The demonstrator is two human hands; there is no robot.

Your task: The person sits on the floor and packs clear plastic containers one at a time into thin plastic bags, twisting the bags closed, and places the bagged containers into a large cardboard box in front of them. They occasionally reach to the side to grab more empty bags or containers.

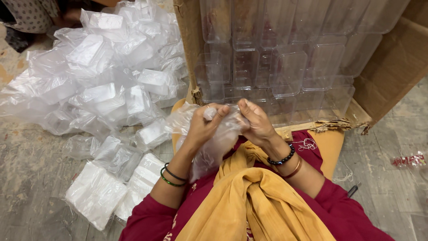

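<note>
Both my hands meet over my lap, holding one thin clear plastic bag (pixel 214 145). My left hand (pixel 203 127) has its fingers curled shut on the bag's upper edge, and my right hand (pixel 256 122) pinches the same edge just beside it, fingers closed on the film. The bag hangs down between my forearms onto my yellow scarf (pixel 249 196). Just beyond my hands stands a cardboard box (pixel 392 67) packed with clear plastic containers (pixel 285 67) in rows. On the floor (pixel 31 169) at my left lies a heap of bagged containers (pixel 102 80), with flat packs of bags (pixel 96 194) nearer my left elbow.
</note>
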